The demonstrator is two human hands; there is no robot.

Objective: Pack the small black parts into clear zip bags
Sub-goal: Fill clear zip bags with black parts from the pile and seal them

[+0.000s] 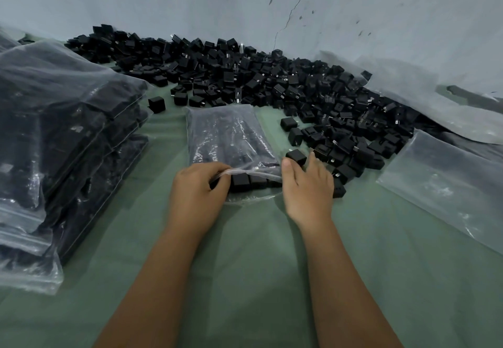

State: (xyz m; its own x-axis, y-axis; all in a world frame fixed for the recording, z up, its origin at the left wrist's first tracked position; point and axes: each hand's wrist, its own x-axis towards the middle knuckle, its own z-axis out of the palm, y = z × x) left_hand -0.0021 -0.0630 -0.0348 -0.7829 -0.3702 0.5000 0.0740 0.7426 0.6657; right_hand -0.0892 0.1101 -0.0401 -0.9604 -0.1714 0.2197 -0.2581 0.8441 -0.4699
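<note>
My left hand (197, 192) pinches the open mouth of the clear plastic zip bag (231, 138) lying mid-cloth, already packed with black parts. My right hand (307, 187) holds one small black cube-shaped part (296, 157) at the bag's right corner. The heap of loose black parts (272, 86) lies behind; filled clear bags (68, 143) are stacked left.

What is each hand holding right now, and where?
Left hand pinches the zip bag by its open mouth edge. Right hand pinches a black part by its sides.
</note>
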